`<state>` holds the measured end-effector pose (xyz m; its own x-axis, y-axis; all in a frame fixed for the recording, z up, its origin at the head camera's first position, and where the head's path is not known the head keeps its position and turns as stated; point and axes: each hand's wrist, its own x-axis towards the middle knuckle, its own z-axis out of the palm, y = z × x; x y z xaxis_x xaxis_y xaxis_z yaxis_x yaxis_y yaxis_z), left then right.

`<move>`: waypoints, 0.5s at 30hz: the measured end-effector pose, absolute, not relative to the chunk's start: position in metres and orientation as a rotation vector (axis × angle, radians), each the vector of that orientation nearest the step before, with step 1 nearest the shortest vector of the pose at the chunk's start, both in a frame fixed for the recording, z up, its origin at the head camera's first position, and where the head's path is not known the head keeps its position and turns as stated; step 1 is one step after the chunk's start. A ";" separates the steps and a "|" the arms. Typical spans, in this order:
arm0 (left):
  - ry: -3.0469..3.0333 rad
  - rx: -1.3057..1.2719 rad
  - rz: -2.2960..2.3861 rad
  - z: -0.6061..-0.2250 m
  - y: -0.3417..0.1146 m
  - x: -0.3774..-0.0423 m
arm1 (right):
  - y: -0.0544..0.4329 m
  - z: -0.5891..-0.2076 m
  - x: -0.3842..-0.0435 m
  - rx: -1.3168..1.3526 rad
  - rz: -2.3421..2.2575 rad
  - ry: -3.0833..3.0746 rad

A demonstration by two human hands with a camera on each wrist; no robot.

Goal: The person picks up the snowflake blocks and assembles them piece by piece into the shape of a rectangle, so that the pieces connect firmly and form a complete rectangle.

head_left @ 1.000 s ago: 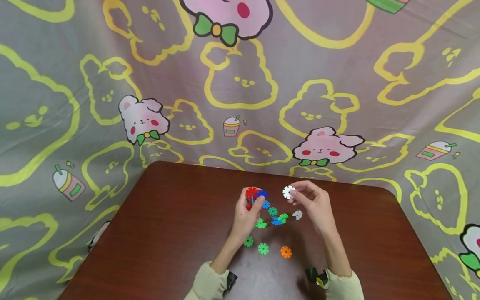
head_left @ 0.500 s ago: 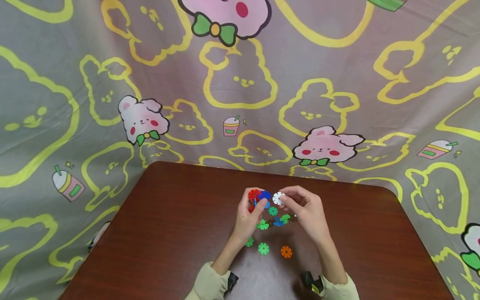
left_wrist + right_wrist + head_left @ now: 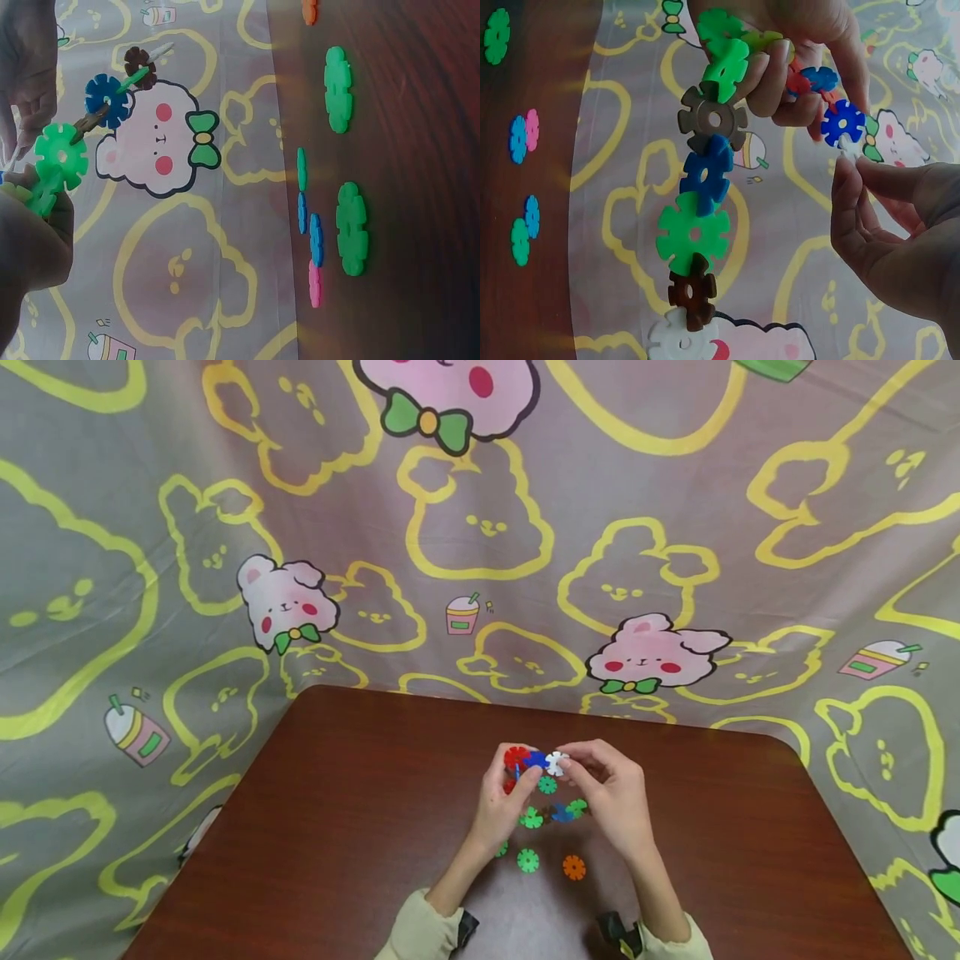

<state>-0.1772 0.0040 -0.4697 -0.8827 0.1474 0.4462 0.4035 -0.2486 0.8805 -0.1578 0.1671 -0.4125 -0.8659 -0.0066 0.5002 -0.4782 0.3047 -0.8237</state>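
My left hand (image 3: 498,810) grips a chain of interlocking notched plastic discs. In the right wrist view, the long part of the chain (image 3: 673,232) hangs past the fingers, with green, grey-brown, blue and dark brown discs and a white one at its end. Its other end shows red discs (image 3: 516,757) and a dark blue disc (image 3: 843,123) beyond the left fingers. My right hand (image 3: 618,797) pinches a white disc (image 3: 556,765) between thumb and fingers, its edge right at the dark blue disc's rim. The left palm hides some of the chain.
Loose on the brown table (image 3: 360,827) lie a green disc (image 3: 528,861), an orange disc (image 3: 574,867) and a teal disc (image 3: 547,785). Blue discs (image 3: 316,240) and a pink disc (image 3: 314,283) lie farther back. A patterned cloth (image 3: 517,602) hangs behind the table.
My right hand has brought the white disc leftward and slightly down to the dark blue disc. The left hand has shifted slightly right and down, still gripping the chain.
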 end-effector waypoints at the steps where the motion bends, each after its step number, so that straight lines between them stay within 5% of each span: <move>1: -1.809 -0.680 -2.259 -0.470 0.005 -0.177 | 0.167 -0.412 -0.157 0.439 1.569 -2.167; 15: -1.700 -0.713 -2.337 -0.468 0.011 -0.173 | 0.158 -0.413 -0.154 0.451 1.432 -2.097</move>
